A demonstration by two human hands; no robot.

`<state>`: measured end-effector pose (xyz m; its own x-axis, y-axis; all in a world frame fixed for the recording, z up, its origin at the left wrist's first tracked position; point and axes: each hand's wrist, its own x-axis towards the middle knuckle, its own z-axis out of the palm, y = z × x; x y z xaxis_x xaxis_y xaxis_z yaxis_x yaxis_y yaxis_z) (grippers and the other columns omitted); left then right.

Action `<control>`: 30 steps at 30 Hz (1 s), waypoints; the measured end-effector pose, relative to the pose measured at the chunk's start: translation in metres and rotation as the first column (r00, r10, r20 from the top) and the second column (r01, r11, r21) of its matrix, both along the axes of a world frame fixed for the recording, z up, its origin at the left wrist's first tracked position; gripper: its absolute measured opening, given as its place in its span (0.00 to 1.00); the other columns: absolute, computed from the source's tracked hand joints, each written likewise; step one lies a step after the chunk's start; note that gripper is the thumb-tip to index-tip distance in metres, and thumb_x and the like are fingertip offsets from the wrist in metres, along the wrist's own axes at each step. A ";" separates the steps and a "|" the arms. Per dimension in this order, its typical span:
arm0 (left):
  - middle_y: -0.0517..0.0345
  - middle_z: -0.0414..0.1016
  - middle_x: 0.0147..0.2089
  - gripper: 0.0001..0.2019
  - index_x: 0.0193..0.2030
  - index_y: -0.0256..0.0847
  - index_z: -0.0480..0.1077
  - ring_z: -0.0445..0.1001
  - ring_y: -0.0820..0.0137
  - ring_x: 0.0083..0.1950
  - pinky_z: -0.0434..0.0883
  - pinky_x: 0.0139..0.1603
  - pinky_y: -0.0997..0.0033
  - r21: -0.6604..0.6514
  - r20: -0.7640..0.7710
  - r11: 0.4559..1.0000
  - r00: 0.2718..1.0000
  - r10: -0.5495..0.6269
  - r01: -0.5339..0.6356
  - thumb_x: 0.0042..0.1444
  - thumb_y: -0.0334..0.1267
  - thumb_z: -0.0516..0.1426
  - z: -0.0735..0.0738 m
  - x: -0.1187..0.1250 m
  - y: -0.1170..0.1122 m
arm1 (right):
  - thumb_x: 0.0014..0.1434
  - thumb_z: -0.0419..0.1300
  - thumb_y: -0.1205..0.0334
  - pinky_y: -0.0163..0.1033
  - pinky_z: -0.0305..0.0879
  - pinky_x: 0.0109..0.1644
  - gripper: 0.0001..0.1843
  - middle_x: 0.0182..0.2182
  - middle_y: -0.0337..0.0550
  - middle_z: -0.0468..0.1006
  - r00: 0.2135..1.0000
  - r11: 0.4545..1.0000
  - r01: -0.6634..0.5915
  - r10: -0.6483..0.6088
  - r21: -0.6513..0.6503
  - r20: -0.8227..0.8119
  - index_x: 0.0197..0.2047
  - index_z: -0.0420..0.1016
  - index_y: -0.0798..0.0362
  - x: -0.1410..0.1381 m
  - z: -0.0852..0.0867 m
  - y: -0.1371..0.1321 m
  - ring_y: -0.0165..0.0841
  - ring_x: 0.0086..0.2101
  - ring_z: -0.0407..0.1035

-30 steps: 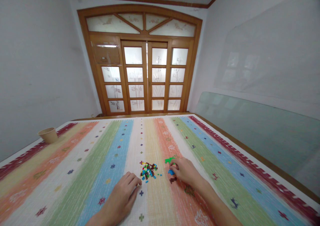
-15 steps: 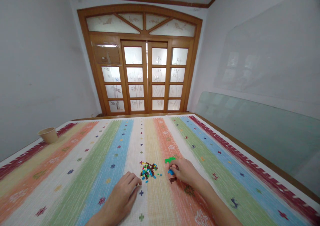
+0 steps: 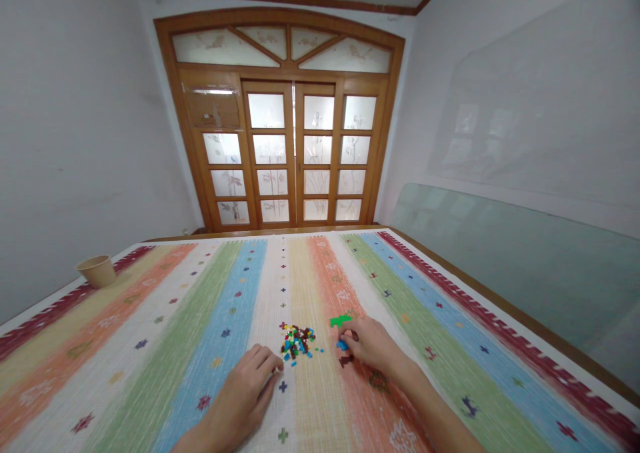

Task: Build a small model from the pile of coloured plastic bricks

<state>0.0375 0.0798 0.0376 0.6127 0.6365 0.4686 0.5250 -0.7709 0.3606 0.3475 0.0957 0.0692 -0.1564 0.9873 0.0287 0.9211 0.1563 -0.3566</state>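
The left hand [image 3: 240, 389] is curling its fingers [image 3: 273, 363] beside tiny plastic bricks [image 3: 296, 343], the right hand [image 3: 367, 345] over a blue brick [image 3: 342, 345], grips unclear.

Your left hand [image 3: 240, 389] and right hand [image 3: 367, 346] are bare, with slim fingers and softly rounded knuckles. Your right forearm [image 3: 435, 413] and left forearm [image 3: 193, 441] are uncovered too, widening away from the wrists and running out past the bottom edge of the view.
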 end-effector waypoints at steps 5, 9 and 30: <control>0.53 0.77 0.41 0.09 0.44 0.44 0.70 0.76 0.61 0.43 0.73 0.44 0.64 0.015 0.008 1.000 1.000 -0.002 0.002 0.71 0.30 0.50 0.000 0.001 0.001 | 0.64 0.57 0.64 0.36 0.64 0.45 0.16 0.39 0.44 0.88 1.000 1.000 -0.004 0.004 0.010 -0.010 0.45 0.87 0.47 -0.001 0.000 0.001 0.39 0.42 0.79; 0.53 0.77 0.41 0.09 0.44 0.44 0.70 0.76 0.61 0.43 0.73 0.44 0.64 0.021 0.004 1.000 1.000 -0.005 0.005 0.71 0.30 0.50 -0.003 0.001 0.002 | 0.64 0.56 0.64 0.36 0.64 0.45 0.17 0.37 0.43 0.88 0.998 0.999 -0.036 0.037 0.024 -0.051 0.47 0.86 0.47 -0.004 -0.001 0.001 0.37 0.40 0.80; 0.53 0.76 0.44 0.13 0.55 0.45 0.73 0.75 0.61 0.45 0.74 0.46 0.63 0.030 -0.019 0.999 0.999 -0.028 0.028 0.73 0.29 0.51 -0.008 -0.001 0.005 | 0.65 0.62 0.62 0.39 0.58 0.45 0.10 0.40 0.44 0.77 0.961 0.961 -0.241 0.256 0.139 -0.105 0.45 0.85 0.47 -0.040 -0.019 -0.020 0.37 0.44 0.70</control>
<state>0.0361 0.0843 0.0301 0.6388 0.6045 0.4759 0.5095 -0.7959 0.3270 0.3074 0.0757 0.0505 -0.3841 0.9051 0.1823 0.7988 0.4247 -0.4261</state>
